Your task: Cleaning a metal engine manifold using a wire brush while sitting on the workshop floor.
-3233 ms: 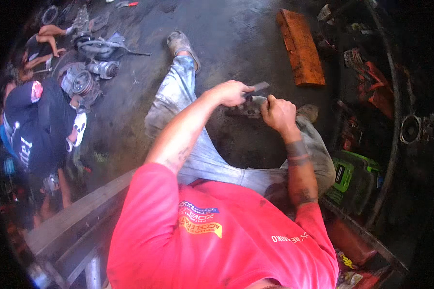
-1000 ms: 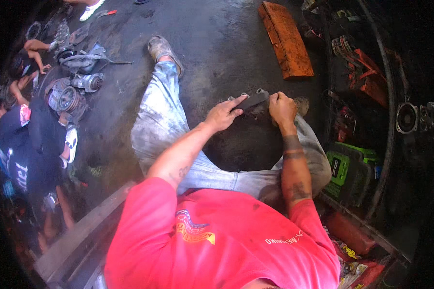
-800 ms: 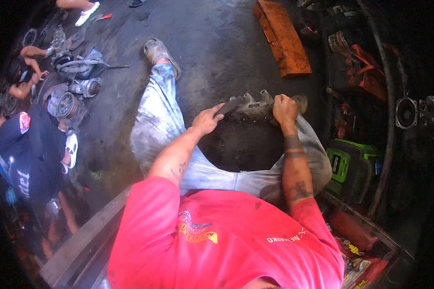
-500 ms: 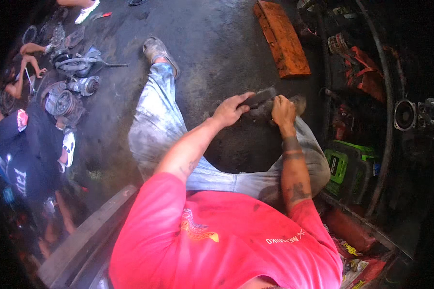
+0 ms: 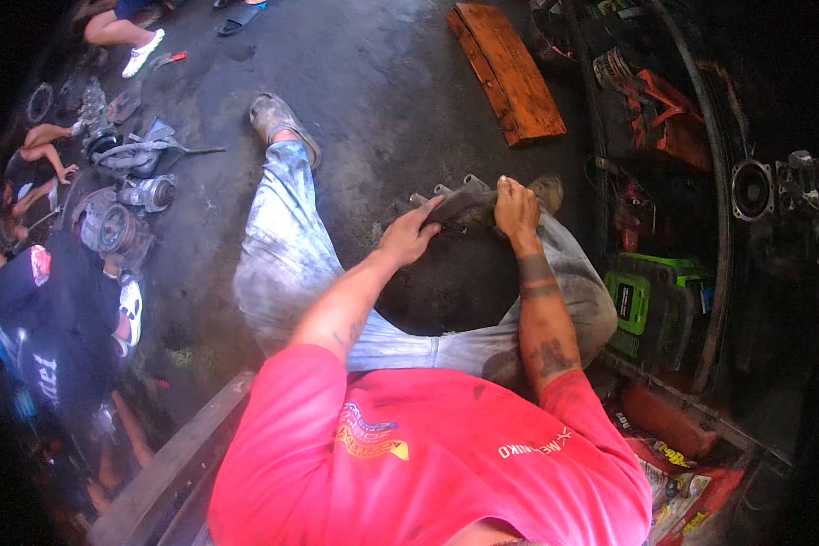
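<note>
Between my knees, a dark grey metal part [image 5: 467,200] with several short round stubs along its far edge is held low over the floor. It looks like an engine manifold, but its exact kind is hard to make out. My left hand [image 5: 410,234] is closed on its left end, fingers over the top and thumb on the near side. At the right end, my right hand [image 5: 517,212] grips it with bent fingers. The part's underside is hidden.
An orange wooden block [image 5: 507,73] lies on the dark floor ahead. Machine parts [image 5: 114,223] are spread at the left, beside a crouching person [image 5: 64,309] in dark clothes. On the right stand a metal rack [image 5: 714,182] and a green-and-black case [image 5: 651,305].
The part has tilted, so its round stubs now show where a flat dark face was seen. Both hands have shifted slightly left and nearer. A dark sandal has come into view at the top.
</note>
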The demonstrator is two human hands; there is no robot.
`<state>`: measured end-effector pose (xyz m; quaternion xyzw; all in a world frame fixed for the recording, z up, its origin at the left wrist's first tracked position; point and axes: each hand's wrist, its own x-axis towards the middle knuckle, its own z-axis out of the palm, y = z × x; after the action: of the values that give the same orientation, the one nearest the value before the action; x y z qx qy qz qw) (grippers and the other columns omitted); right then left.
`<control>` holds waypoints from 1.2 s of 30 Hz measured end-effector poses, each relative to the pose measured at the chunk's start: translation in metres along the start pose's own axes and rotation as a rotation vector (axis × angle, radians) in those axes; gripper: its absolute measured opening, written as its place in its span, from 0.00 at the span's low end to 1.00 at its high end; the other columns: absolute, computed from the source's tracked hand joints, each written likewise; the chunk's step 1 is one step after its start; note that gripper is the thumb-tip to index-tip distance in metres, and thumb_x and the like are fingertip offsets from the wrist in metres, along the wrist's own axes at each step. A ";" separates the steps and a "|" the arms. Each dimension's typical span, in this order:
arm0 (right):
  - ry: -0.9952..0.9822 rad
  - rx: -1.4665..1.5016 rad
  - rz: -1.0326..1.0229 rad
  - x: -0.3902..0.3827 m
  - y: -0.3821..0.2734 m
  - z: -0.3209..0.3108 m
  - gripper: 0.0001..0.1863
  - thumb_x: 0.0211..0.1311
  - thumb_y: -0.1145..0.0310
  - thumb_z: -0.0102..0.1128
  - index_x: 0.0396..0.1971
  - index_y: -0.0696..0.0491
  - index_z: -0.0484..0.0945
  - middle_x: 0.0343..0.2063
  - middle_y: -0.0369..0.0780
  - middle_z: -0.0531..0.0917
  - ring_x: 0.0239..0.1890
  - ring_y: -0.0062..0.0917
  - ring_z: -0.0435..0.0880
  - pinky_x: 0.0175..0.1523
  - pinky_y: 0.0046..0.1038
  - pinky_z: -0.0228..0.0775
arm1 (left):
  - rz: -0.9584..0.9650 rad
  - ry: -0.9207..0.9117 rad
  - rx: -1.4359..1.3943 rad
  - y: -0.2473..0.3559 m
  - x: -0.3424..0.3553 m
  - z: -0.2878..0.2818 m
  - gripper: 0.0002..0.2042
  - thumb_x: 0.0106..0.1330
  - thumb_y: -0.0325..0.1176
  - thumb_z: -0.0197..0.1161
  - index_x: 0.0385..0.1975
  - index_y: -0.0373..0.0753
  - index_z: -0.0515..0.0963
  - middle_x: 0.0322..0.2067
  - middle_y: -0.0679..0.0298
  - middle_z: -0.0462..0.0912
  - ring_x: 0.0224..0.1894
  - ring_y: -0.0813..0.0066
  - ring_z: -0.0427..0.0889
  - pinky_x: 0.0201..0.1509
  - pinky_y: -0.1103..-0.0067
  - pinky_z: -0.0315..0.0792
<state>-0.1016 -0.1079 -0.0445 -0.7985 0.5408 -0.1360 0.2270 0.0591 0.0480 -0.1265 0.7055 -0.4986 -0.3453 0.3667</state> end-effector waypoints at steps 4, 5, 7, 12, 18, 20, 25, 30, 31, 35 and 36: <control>-0.010 -0.016 0.080 0.001 0.013 0.003 0.24 0.62 0.55 0.39 0.34 0.58 0.81 0.37 0.57 0.80 0.43 0.55 0.78 0.49 0.48 0.68 | -0.361 -0.049 0.116 -0.026 -0.026 -0.015 0.27 0.66 0.46 0.52 0.66 0.55 0.56 0.55 0.50 0.73 0.57 0.47 0.71 0.60 0.62 0.65; 0.002 -0.053 0.155 0.003 0.013 0.003 0.25 0.62 0.54 0.40 0.35 0.58 0.81 0.37 0.58 0.80 0.43 0.55 0.78 0.49 0.48 0.68 | -0.496 0.002 0.153 -0.026 -0.026 -0.016 0.28 0.67 0.47 0.51 0.66 0.55 0.56 0.54 0.48 0.74 0.56 0.46 0.71 0.59 0.61 0.65; 0.005 -0.096 0.229 0.001 0.015 0.006 0.26 0.61 0.53 0.40 0.36 0.58 0.82 0.38 0.58 0.80 0.44 0.55 0.78 0.50 0.48 0.68 | -0.511 0.134 0.112 -0.003 -0.024 -0.010 0.30 0.66 0.48 0.51 0.67 0.48 0.54 0.50 0.41 0.74 0.54 0.42 0.72 0.58 0.60 0.66; -0.007 -0.123 0.303 0.003 0.028 0.010 0.26 0.59 0.53 0.41 0.37 0.59 0.81 0.39 0.58 0.80 0.45 0.56 0.78 0.51 0.48 0.68 | -0.706 0.109 -0.571 0.106 -0.061 -0.032 0.34 0.67 0.31 0.52 0.69 0.37 0.41 0.35 0.47 0.79 0.18 0.68 0.78 0.18 0.73 0.72; -0.047 -0.132 0.231 -0.006 0.008 -0.003 0.28 0.56 0.50 0.48 0.39 0.61 0.81 0.39 0.59 0.80 0.44 0.56 0.78 0.51 0.47 0.69 | -0.866 0.386 -1.004 0.120 -0.078 0.039 0.19 0.70 0.32 0.45 0.60 0.46 0.57 0.32 0.57 0.73 0.19 0.69 0.76 0.17 0.74 0.72; -0.043 -0.151 0.213 -0.010 0.003 -0.003 0.29 0.54 0.48 0.50 0.40 0.61 0.80 0.38 0.59 0.80 0.44 0.56 0.78 0.51 0.47 0.69 | -0.840 0.399 -0.840 0.104 -0.052 0.062 0.27 0.68 0.31 0.46 0.67 0.41 0.49 0.34 0.50 0.77 0.21 0.65 0.78 0.22 0.71 0.73; -0.021 -0.134 0.167 -0.012 -0.004 -0.007 0.31 0.51 0.46 0.57 0.42 0.61 0.80 0.40 0.58 0.80 0.46 0.53 0.79 0.51 0.45 0.69 | -0.715 0.592 -0.223 -0.004 -0.003 0.078 0.29 0.62 0.32 0.49 0.65 0.31 0.55 0.39 0.43 0.79 0.32 0.47 0.81 0.38 0.62 0.75; -0.053 -0.145 0.234 -0.008 -0.006 -0.001 0.31 0.52 0.46 0.55 0.42 0.62 0.80 0.39 0.58 0.80 0.46 0.53 0.79 0.51 0.45 0.70 | -0.944 0.663 -0.366 -0.095 0.005 0.008 0.28 0.60 0.29 0.50 0.62 0.26 0.57 0.50 0.41 0.74 0.48 0.51 0.77 0.53 0.67 0.69; -0.017 -0.158 0.259 -0.010 -0.002 0.003 0.31 0.52 0.46 0.55 0.42 0.62 0.80 0.39 0.58 0.80 0.46 0.53 0.79 0.51 0.45 0.70 | -0.929 0.799 -0.371 -0.087 -0.005 0.018 0.29 0.61 0.28 0.50 0.64 0.28 0.55 0.51 0.41 0.73 0.48 0.51 0.77 0.53 0.67 0.69; -0.104 -0.159 0.332 0.001 -0.012 -0.005 0.31 0.52 0.46 0.54 0.43 0.61 0.79 0.39 0.58 0.81 0.45 0.53 0.79 0.51 0.44 0.70 | -0.837 0.599 -0.499 -0.007 -0.012 0.059 0.31 0.66 0.31 0.47 0.68 0.34 0.47 0.54 0.40 0.71 0.55 0.49 0.74 0.58 0.66 0.66; -0.100 -0.168 0.342 0.001 -0.003 -0.003 0.31 0.52 0.46 0.54 0.43 0.61 0.79 0.39 0.58 0.81 0.45 0.53 0.79 0.51 0.44 0.70 | -0.859 0.543 -0.490 0.016 -0.005 0.071 0.31 0.65 0.32 0.48 0.68 0.34 0.48 0.53 0.40 0.72 0.55 0.48 0.74 0.58 0.66 0.67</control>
<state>-0.0997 -0.1082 -0.0406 -0.7169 0.6659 -0.0100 0.2061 -0.0104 0.0372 -0.1474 0.8029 0.0404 -0.3751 0.4615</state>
